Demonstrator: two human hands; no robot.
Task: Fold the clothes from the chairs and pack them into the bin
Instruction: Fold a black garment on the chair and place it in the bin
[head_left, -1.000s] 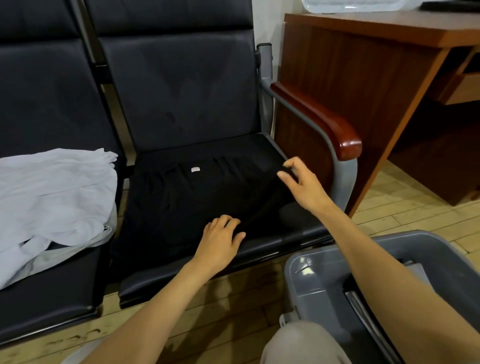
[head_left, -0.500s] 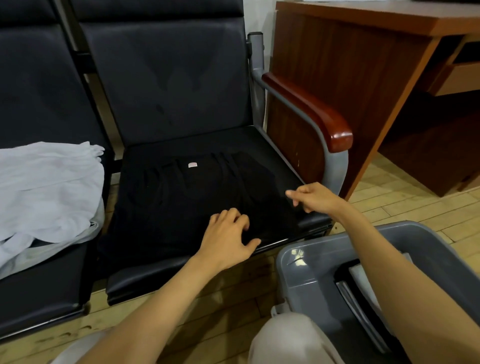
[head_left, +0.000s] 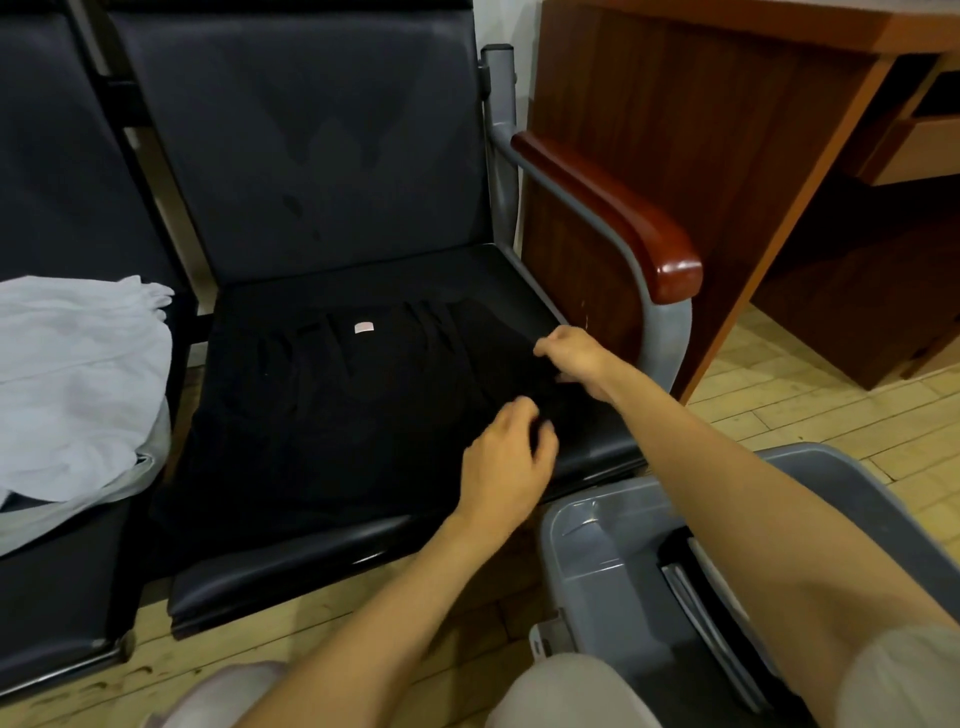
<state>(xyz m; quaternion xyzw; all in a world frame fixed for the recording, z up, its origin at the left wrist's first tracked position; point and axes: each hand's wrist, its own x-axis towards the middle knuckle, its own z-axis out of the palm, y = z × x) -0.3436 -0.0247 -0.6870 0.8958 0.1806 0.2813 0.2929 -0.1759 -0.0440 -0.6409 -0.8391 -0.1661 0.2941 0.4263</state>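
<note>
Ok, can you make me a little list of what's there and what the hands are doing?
black garment: spread flat on the middle chair seat
white clothes: piled on the next chair, unfolded
grey bin: on the floor by the chair, something already inside
left hand: fingers curled on the black garment's right side
right hand: pinching its right edge

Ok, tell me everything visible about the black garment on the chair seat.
The black garment lies spread flat over the black chair seat, soft dark fabric with gathered pleats along its far edge and a small pale label there. The right hand pinches its right edge; the left hand closes on it nearby.
</note>
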